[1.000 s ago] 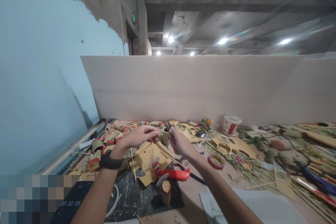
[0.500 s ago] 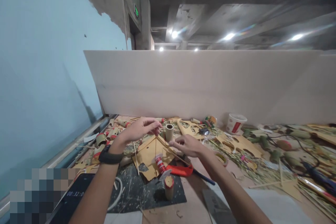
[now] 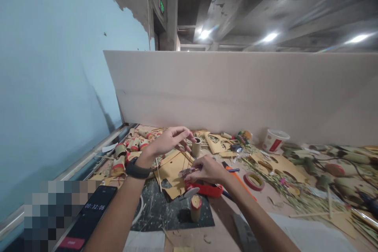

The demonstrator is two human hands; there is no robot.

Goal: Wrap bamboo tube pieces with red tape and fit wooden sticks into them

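My left hand (image 3: 177,139), with a dark band on its wrist, is raised and closed at the fingertips on a reddish thread (image 3: 184,159). The thread runs down toward a red-and-white spool, mostly hidden behind my right hand; its pale end disc (image 3: 191,193) shows. My right hand (image 3: 206,169) is closed around a slim bladed tool (image 3: 183,172), its pointed end beside the thread and its dark end (image 3: 233,170) sticking out right. Its exact kind is unclear. Behind the hands stands a hollow bamboo tube (image 3: 196,149). A yellow board (image 3: 171,169) lies beneath them.
A short bamboo piece with a red rim (image 3: 195,208) stands on the black mat (image 3: 162,212). Nearby are a red-handled tool (image 3: 209,190), an orange strip-like tool (image 3: 242,183) and a tape roll (image 3: 254,181). A phone (image 3: 88,216) lies left; a paper cup (image 3: 275,140) stands back right.
My right hand has moved down and left over the spool, and a slim bladed tool now shows in it. My left hand keeps the thread raised. The view has shifted slightly.
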